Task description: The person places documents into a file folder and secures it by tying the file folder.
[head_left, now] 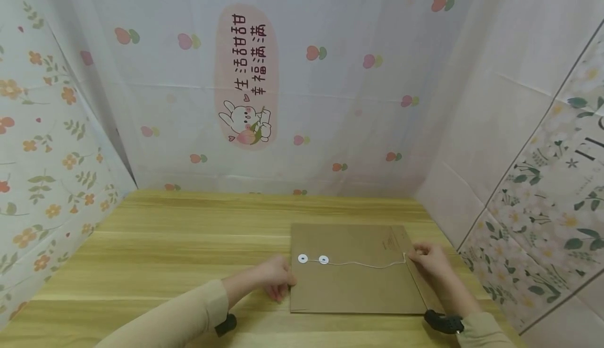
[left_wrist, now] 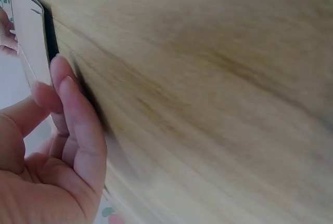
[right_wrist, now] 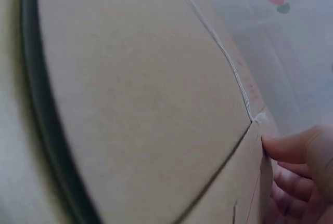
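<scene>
A brown kraft paper document envelope (head_left: 351,290) lies on the wooden table, right of centre in the head view. Two white round buttons (head_left: 303,258) sit near its left edge, and a thin white string (head_left: 373,267) runs from them across to the right side. My left hand (head_left: 276,274) pinches the left edge between thumb and fingers; the left wrist view shows the fingertips at that edge (left_wrist: 30,24). At the opposite end my right hand (head_left: 433,260) pinches the right edge, thumb on top and fingers behind, close to the string's end (right_wrist: 252,120).
The wood-grain table (head_left: 179,243) extends to the left of the envelope. A white printed curtain (head_left: 330,101) hangs behind it, with floral sheets (head_left: 56,128) on both sides. Dark straps (head_left: 443,322) circle the wrists.
</scene>
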`<state>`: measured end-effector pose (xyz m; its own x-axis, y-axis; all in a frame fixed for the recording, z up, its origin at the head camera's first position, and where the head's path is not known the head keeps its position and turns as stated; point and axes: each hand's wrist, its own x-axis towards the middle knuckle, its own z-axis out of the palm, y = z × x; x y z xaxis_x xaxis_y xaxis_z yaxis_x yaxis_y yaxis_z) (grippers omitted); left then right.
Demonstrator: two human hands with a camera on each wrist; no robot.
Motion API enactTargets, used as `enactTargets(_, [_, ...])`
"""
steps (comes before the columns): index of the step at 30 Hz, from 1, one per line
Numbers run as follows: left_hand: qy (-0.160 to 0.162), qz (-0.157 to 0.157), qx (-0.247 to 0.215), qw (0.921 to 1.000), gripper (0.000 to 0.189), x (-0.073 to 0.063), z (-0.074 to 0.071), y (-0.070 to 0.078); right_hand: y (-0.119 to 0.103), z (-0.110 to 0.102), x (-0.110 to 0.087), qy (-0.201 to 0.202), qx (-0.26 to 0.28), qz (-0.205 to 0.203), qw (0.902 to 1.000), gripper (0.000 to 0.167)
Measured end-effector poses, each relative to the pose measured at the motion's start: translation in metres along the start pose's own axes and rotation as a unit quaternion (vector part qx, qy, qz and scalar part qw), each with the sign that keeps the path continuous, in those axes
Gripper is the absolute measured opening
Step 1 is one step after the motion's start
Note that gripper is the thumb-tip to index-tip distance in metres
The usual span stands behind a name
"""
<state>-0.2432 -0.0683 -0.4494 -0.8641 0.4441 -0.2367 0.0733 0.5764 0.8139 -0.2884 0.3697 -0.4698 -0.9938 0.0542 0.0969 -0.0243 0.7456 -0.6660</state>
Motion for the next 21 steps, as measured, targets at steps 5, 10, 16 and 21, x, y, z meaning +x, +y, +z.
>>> enactTargets(5, [0.019,0.006,0.060,0.9980,0.038,0.004,0.001,0.001,-0.002,0.000,-0.003,0.010,-0.056,-0.019,0.9982,0.038])
enactTargets(10, [0.047,0.041,0.155,0.9859,0.046,0.008,0.001,-0.001,-0.012,0.001,-0.007,0.020,-0.096,-0.032,0.9947,0.038])
enactTargets(16, [0.089,0.084,0.247,0.9612,0.028,0.012,-0.005,-0.001,-0.040,0.018,-0.012,0.056,-0.127,-0.124,0.9826,0.036])
enactTargets(21, [0.052,0.116,0.290,0.9485,0.082,0.018,-0.016,0.000,-0.064,0.050,-0.020,0.005,-0.111,-0.207,0.9720,0.031])
